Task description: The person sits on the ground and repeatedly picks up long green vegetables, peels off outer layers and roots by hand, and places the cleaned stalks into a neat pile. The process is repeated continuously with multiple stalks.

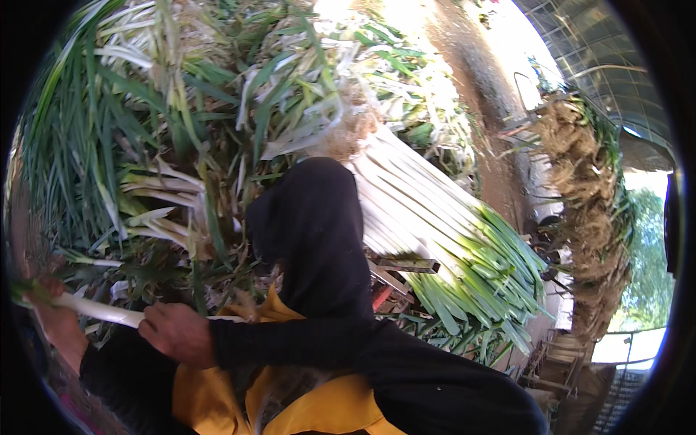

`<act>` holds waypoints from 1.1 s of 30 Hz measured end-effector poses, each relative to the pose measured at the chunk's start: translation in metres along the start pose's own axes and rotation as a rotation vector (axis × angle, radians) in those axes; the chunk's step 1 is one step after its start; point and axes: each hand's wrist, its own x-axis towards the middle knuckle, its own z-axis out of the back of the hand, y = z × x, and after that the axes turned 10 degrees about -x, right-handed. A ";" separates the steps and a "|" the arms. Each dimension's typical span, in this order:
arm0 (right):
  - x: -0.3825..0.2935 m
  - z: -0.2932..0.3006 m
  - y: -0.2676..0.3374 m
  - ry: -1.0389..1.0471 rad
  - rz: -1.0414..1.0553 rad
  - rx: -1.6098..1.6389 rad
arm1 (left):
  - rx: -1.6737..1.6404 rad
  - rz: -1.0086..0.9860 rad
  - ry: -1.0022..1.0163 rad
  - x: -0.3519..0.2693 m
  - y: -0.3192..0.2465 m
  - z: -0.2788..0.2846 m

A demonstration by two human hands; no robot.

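One leek (103, 311) lies across my lap, its white stalk running between my two hands. At the far left my left hand (57, 315) grips it near its green leaves. My right hand (176, 333) is closed around the stalk towards the roots, which lie partly behind my wrist. Beyond my raised knee, a bundle of clean white leeks (418, 201) rests with its roots at the upper left and green tops at the lower right. Uncleaned leeks (168, 190) lie in front of me at the left.
Peeled leaves and skins (402, 81) form a heap at the top. Long green leek leaves (70, 147) hang at the upper left. A metal frame (408, 265) projects beneath the clean bundle. A tall stack of leeks with brown roots (582, 217) stands at the right.
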 end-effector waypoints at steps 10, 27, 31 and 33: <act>-0.028 0.079 -0.035 0.498 0.193 0.587 | -0.515 0.080 0.110 -0.030 -0.031 -0.035; -0.034 0.073 -0.073 0.351 -0.196 0.070 | -0.333 -0.191 0.069 -0.038 -0.073 -0.036; 0.008 0.040 -0.060 0.259 -0.153 0.190 | -0.400 -0.131 0.038 -0.036 -0.072 -0.034; 0.011 0.033 -0.054 0.335 -0.150 0.138 | -0.432 -0.108 0.038 -0.034 -0.072 -0.030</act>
